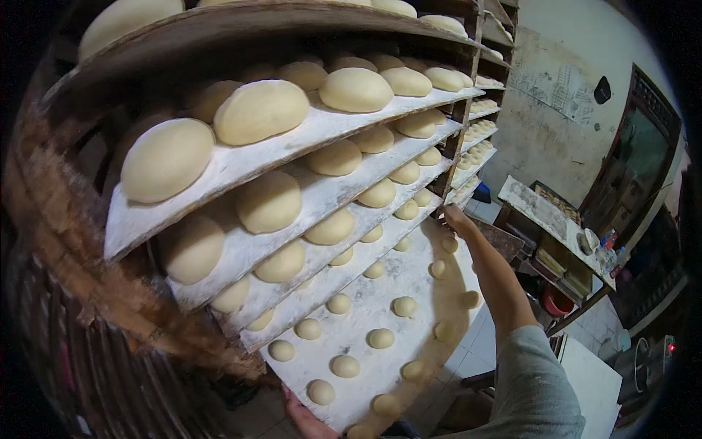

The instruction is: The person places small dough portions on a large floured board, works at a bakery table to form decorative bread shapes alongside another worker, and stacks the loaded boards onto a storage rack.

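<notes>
Head view: board (pixel 371 307), long axis toward upper right, both ends in gripping fingers (pixel 448 211)

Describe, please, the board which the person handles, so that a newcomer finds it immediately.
Start at the tall wooden rack on the left, then follow its stacked boards down. Below them, a floured board with small round dough pieces juts out toward the picture's bottom. Unlike its neighbours, it has the person's left grip at its near end and right grip at its far corner.
</notes>
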`<act>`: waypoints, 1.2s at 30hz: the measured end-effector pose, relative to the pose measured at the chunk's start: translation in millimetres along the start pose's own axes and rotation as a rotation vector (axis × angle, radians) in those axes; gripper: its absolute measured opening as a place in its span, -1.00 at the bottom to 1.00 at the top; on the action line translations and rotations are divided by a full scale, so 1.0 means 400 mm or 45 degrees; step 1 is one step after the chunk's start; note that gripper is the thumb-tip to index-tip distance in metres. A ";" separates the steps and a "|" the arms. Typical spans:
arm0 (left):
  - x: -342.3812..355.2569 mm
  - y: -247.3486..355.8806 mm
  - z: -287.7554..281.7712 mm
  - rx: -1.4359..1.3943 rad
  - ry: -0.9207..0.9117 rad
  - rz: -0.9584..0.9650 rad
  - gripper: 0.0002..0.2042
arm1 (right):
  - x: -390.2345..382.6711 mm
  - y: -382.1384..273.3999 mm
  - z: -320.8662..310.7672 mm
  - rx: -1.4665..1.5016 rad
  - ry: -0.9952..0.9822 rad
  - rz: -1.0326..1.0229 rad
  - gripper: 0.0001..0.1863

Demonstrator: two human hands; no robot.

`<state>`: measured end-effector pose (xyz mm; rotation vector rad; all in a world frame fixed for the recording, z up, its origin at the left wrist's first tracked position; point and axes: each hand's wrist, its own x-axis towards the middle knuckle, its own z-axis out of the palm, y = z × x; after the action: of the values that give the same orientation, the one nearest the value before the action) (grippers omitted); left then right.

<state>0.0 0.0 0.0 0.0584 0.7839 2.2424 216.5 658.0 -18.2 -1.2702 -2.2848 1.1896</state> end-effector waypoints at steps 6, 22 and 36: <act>0.077 0.055 -0.239 1.769 0.143 0.923 -0.50 | 0.092 -0.137 0.248 0.665 -0.067 0.165 -0.62; -0.260 -0.084 -0.150 1.437 0.588 0.022 -0.65 | -0.530 0.342 0.092 0.931 0.128 0.128 -0.69; -0.004 -0.072 -0.331 0.511 0.522 0.378 -0.61 | -0.157 0.144 0.183 1.034 -0.069 0.012 -0.71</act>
<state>-15.9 -54.2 -123.1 -0.1048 1.5273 2.3676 244.5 584.9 -98.8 -0.9208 -1.5150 1.8841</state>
